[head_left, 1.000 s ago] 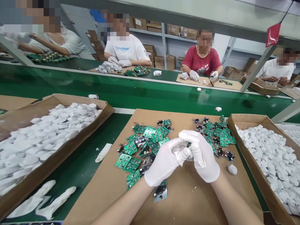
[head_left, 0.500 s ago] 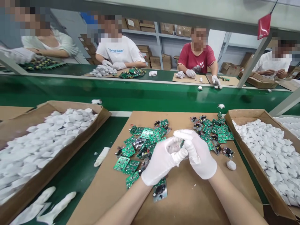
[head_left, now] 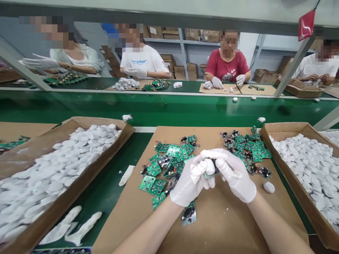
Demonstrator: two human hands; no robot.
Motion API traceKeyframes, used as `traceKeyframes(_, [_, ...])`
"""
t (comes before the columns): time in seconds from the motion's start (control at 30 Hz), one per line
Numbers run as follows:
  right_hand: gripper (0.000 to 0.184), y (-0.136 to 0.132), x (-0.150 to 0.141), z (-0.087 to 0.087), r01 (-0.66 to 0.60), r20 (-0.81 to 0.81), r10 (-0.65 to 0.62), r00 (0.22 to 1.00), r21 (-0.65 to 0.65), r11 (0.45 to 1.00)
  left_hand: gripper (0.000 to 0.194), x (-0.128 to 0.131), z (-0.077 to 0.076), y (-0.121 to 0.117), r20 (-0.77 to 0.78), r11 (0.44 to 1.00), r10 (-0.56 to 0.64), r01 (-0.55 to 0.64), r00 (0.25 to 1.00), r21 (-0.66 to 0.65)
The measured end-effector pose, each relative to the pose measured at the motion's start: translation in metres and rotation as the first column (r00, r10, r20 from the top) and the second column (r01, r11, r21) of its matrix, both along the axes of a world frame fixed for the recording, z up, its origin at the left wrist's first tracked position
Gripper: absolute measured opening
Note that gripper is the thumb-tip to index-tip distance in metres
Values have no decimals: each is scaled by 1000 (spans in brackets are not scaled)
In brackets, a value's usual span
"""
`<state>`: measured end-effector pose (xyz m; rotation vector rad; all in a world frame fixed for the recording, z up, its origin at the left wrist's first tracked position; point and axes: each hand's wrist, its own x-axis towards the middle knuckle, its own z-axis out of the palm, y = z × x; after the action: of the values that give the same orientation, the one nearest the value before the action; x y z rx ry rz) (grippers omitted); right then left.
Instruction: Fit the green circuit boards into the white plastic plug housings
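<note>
In white gloves, my left hand [head_left: 191,180] and my right hand [head_left: 234,173] meet above the cardboard sheet [head_left: 217,225]. Between their fingers is a small circuit board [head_left: 215,172], mostly covered by the gloves. A white lump [head_left: 210,167] shows against it under my left thumb; whether it is stuck on I cannot tell. My right fingers close on the board's far side. Behind my left hand spreads a pile of green circuit boards [head_left: 173,151], and beyond my right hand lies a second pile of circuit boards [head_left: 249,144]. A single white lump [head_left: 268,187] rests right of my right wrist.
Cardboard trays of white lumps stand at left [head_left: 129,131] and right [head_left: 266,141]. White glove fingers [head_left: 84,227] lie on the green surface at left. Past a green conveyor [head_left: 164,109], co-workers sit at the far bench. A metal beam [head_left: 169,14] crosses overhead.
My view has swung slightly left. My hands have turned the circuit board, so a white lump and the board's edge now show between the fingers. A co-worker in red has drawn one hand back.
</note>
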<state>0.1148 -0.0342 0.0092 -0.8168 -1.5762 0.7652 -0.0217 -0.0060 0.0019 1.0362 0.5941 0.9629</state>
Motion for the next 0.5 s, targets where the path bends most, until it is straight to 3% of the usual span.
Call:
traceKeyframes(0.2, [27,0,-6,-9,14,-30,-13,999,20,1000,65,1,11,-4,-120,1000,8,-7,993,9])
traceKeyframes(0.37, [35,1,-3,-11,-143,-124,142,982,-4,990,61,0,6,-3,-52,999,-37,38,998,17])
traceKeyframes(0.43, [43,2,1,-8,-132,-79,133,988,8,991,59,0,2,-2,23,998,-53,53,998,14])
traceKeyframes(0.5, [49,3,4,-6,-59,38,56,998,110,992,59,0,-3,-1,74,997,-74,74,994,12])
